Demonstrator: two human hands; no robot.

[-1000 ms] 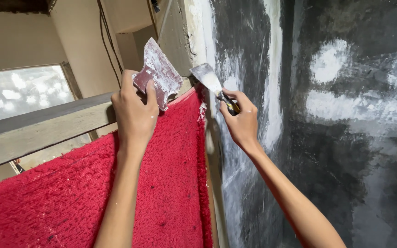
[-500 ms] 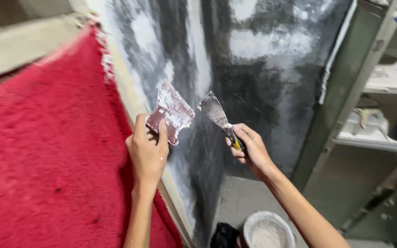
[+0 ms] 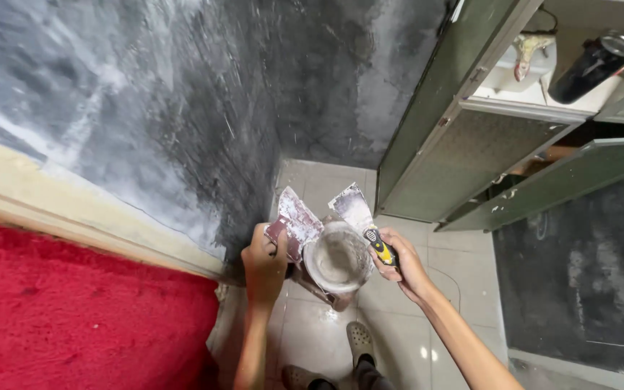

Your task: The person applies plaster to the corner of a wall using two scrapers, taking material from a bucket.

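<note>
- Gripping a putty-smeared scraper in the left hand, fingers wrapped tight round its reddish handle.
- Holding a putty knife in the right hand, fingers closed on the yellow-and-black handle.
- Hovering both blades above a white bucket standing on the tiled floor, beside the dark, putty-streaked wall.
- Standing near a green cabinet and red carpet.

Metal scraper blades crusted with dry putty; bucket plastic, smeared white; wall rough, matt grey; floor tiles glossy; carpet shaggy red.
</note>
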